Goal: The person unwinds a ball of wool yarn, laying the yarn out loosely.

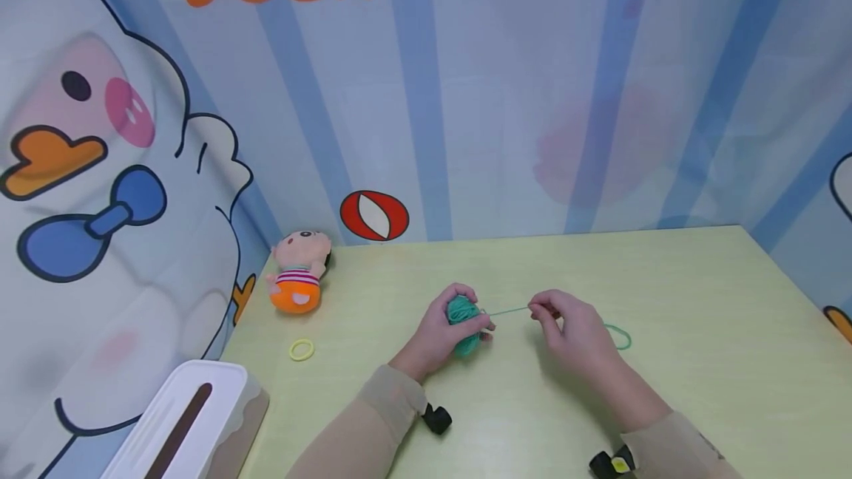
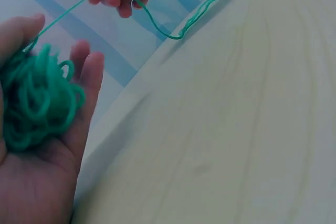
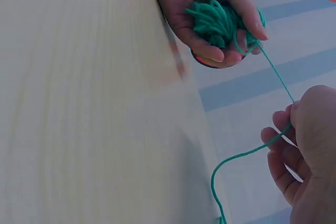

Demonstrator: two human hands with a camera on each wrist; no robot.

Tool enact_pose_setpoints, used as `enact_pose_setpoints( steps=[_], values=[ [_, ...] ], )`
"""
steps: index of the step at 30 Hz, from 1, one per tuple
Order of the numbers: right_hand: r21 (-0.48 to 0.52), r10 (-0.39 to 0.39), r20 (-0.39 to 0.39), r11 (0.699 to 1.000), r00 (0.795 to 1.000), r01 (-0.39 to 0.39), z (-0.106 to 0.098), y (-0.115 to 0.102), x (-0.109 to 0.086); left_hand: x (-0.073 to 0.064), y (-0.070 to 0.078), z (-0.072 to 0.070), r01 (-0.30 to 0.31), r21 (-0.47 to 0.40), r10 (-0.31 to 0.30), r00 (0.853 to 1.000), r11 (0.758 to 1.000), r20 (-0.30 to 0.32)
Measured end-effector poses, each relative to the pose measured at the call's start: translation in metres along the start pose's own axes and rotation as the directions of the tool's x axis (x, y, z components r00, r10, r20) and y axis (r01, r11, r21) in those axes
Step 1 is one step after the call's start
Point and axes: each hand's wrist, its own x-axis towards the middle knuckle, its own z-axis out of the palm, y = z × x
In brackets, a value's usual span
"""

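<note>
My left hand (image 1: pixel 444 331) cups a small ball of green yarn (image 1: pixel 462 316) in its curled fingers, just above the pale green table (image 1: pixel 506 272). The wrist views show the same ball of yarn (image 2: pixel 32 100) (image 3: pixel 215 20) lying in the palm. A taut strand (image 1: pixel 508 310) runs from the ball to my right hand (image 1: pixel 566 324), which pinches it between thumb and fingertips (image 3: pixel 283 129). Past the right hand the loose end of the strand (image 1: pixel 619 335) curls on the table.
A small plush doll (image 1: pixel 301 270) lies at the table's back left, with a yellow ring (image 1: pixel 302 350) in front of it. A white tissue box (image 1: pixel 189 420) stands at the near left corner. A cartoon-printed curtain (image 1: pixel 426 94) backs the table.
</note>
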Motion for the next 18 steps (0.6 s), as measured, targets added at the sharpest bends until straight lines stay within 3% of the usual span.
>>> enact_pose_setpoints(
  steps=[7,13,18],
  values=[
    [-0.019,0.033,-0.036,0.999,0.999,-0.034,-0.017,0.012,-0.005,-0.001,0.000,-0.001,-0.007,-0.033,0.006,1.000,0.999,-0.023],
    [-0.026,0.094,-0.053,0.995,0.994,-0.095,-0.035,0.026,-0.010,0.000,0.003,0.000,-0.040,-0.155,0.041,0.999,0.987,0.001],
    [-0.065,0.145,-0.080,0.986,0.986,-0.151,-0.048,0.039,-0.015,-0.001,0.004,0.000,-0.067,-0.204,0.061,0.998,0.977,-0.032]
  ],
)
